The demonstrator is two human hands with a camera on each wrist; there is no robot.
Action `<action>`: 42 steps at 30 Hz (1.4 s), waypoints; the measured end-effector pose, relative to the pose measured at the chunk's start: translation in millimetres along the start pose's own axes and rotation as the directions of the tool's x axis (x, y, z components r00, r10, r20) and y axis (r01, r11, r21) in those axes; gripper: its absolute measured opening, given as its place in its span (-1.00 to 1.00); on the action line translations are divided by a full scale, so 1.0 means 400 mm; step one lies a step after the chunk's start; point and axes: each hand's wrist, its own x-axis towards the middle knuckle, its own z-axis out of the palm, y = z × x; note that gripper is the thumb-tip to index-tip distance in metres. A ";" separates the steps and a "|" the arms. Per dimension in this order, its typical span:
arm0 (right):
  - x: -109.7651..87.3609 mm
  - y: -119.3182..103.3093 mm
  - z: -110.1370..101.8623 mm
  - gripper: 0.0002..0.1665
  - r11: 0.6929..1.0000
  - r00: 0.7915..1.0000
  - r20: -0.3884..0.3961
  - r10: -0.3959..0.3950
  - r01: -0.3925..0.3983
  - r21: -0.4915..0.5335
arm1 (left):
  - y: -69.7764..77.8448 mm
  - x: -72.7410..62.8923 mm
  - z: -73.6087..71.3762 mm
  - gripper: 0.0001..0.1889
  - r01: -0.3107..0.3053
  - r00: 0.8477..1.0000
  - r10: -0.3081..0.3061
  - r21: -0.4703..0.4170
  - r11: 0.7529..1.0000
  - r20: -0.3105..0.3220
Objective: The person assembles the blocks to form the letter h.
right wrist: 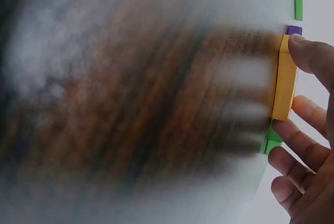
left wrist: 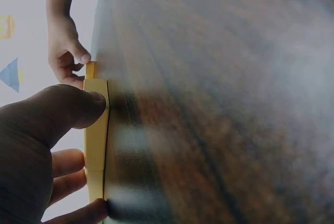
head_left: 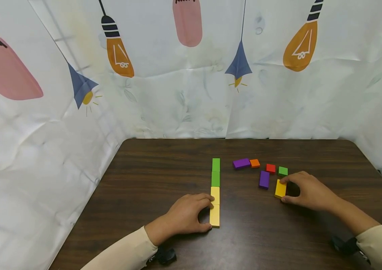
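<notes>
A straight row of blocks runs away from me on the table: two green blocks at the far end and two pale yellow blocks at the near end. My left hand holds the yellow pair from the left, thumb on the near end and fingertips along the side. To the right, my right hand pinches a deeper yellow block by its two ends between thumb and fingers. That block sits low over the tabletop, beside an upright-lying purple block.
Beyond the right hand lie a green block and a red block. Farther left, another purple block touches an orange block. The dark wooden table ends at a printed white curtain behind and at the left.
</notes>
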 end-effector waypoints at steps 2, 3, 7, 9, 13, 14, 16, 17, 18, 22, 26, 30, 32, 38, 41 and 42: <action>0.001 -0.002 0.001 -0.32 1.000 1.000 0.000 0.000 0.000 -0.004 | 0.000 0.000 0.000 -0.51 -0.001 1.000 0.001 0.000 1.000 -0.004; 0.001 -0.004 0.001 -0.32 1.000 1.000 -0.002 0.001 -0.001 -0.007 | -0.001 -0.001 0.001 -0.51 -0.003 1.000 0.003 0.000 1.000 -0.007; 0.001 -0.010 0.002 -0.34 1.000 1.000 -0.011 0.000 0.000 -0.015 | -0.003 -0.001 0.002 -0.51 -0.010 1.000 0.010 0.003 1.000 -0.023; 0.000 -0.012 0.003 -0.35 1.000 1.000 -0.016 -0.005 0.004 -0.014 | -0.003 -0.001 0.002 -0.51 -0.012 1.000 0.012 0.004 1.000 -0.025; -0.004 -0.019 0.006 -0.37 0.999 0.999 -0.036 -0.035 0.034 -0.007 | -0.003 -0.001 0.001 -0.51 -0.010 1.000 0.010 0.001 1.000 -0.017; -0.006 -0.023 0.008 -0.38 0.999 0.998 -0.041 -0.043 0.043 -0.006 | -0.003 -0.001 0.001 -0.51 -0.009 1.000 0.009 0.000 1.000 -0.013; -0.009 -0.031 0.011 -0.40 0.998 0.996 -0.054 -0.065 0.065 -0.005 | -0.003 -0.001 0.000 -0.51 -0.006 1.000 0.006 0.000 1.000 -0.009; -0.010 -0.035 0.013 -0.40 0.997 0.995 -0.062 -0.075 0.075 -0.008 | -0.002 -0.001 0.000 -0.51 -0.004 1.000 0.004 -0.001 1.000 -0.008; -0.011 -0.040 0.014 -0.41 0.996 0.994 -0.066 -0.086 0.086 -0.008 | -0.002 -0.001 0.000 -0.51 -0.002 1.000 0.002 0.000 1.000 -0.006; -0.016 -0.061 0.019 -0.43 0.991 0.988 -0.084 -0.131 0.131 -0.012 | -0.002 -0.001 0.000 -0.51 0.000 1.000 0.000 -0.002 1.000 -0.006; -0.021 -0.082 0.025 -0.43 0.987 0.983 -0.088 -0.162 0.161 -0.012 | -0.002 0.000 -0.001 -0.51 -0.005 1.000 0.005 -0.004 1.000 -0.009; -0.025 -0.097 0.032 -0.42 0.982 0.977 -0.099 -0.189 0.188 -0.011 | -0.001 0.001 -0.002 -0.51 -0.005 1.000 0.005 -0.003 1.000 -0.006; -0.026 -0.102 0.038 -0.41 0.979 0.973 -0.106 -0.205 0.205 -0.011 | 0.000 0.001 -0.003 -0.51 -0.004 1.000 0.004 -0.005 1.000 -0.004; -0.032 -0.121 0.052 -0.41 0.972 0.967 -0.099 -0.233 0.233 -0.010 | 0.001 0.001 -0.004 -0.51 0.004 1.000 -0.004 -0.014 1.000 0.004; -0.034 -0.131 0.058 -0.41 0.972 0.968 -0.091 -0.235 0.236 0.002 | 0.001 0.001 -0.005 -0.51 0.005 1.000 -0.005 -0.014 1.000 0.005; -0.035 -0.134 0.060 -0.41 0.972 0.968 -0.086 -0.235 0.237 0.007 | 0.001 0.001 -0.005 -0.51 0.005 1.000 -0.005 -0.015 1.000 0.005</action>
